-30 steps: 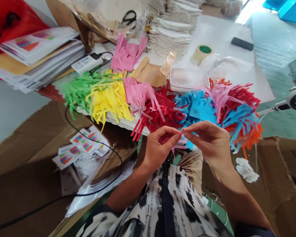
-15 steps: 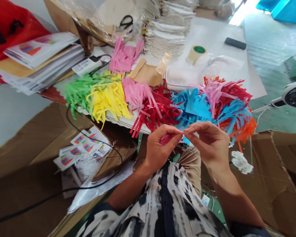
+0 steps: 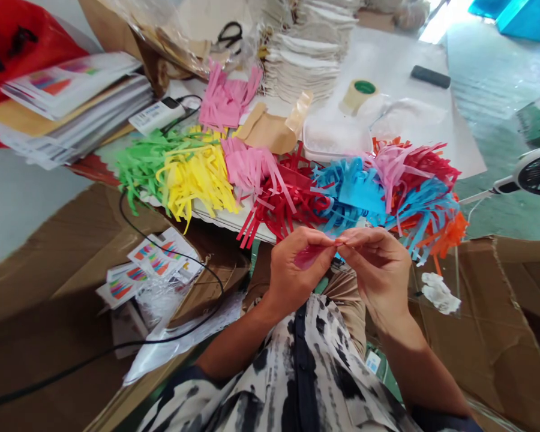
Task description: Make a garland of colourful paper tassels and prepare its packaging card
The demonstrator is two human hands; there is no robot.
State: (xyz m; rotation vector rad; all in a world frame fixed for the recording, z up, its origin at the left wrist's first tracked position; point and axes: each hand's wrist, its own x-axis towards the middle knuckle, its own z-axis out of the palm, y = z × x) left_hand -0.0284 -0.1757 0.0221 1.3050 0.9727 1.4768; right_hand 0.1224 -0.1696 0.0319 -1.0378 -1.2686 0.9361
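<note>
My left hand [image 3: 294,267] and my right hand [image 3: 378,267] meet fingertip to fingertip over my lap, just below the table's front edge. Both are closed in a pinch on a small piece of pink fringed paper [image 3: 306,254], most of it hidden inside the left palm. Right behind them lie cut paper fringes in piles: red [image 3: 279,210], blue [image 3: 351,192], pink [image 3: 249,168], yellow [image 3: 198,177], green [image 3: 144,162] and orange [image 3: 445,237].
On the table stand a clear plastic box [image 3: 335,135], a tape roll [image 3: 357,96], scissors [image 3: 227,33], stacked white paper [image 3: 303,66], a dark phone [image 3: 429,76] and piled printed sheets [image 3: 67,108]. A black cable [image 3: 171,252] runs over cardboard [image 3: 49,264] at the left. A fan [image 3: 537,174] is at the right.
Both hands have stayed together and shifted slightly lower; the right hand's fingers have curled in closer over the pink paper. The view has moved a little.
</note>
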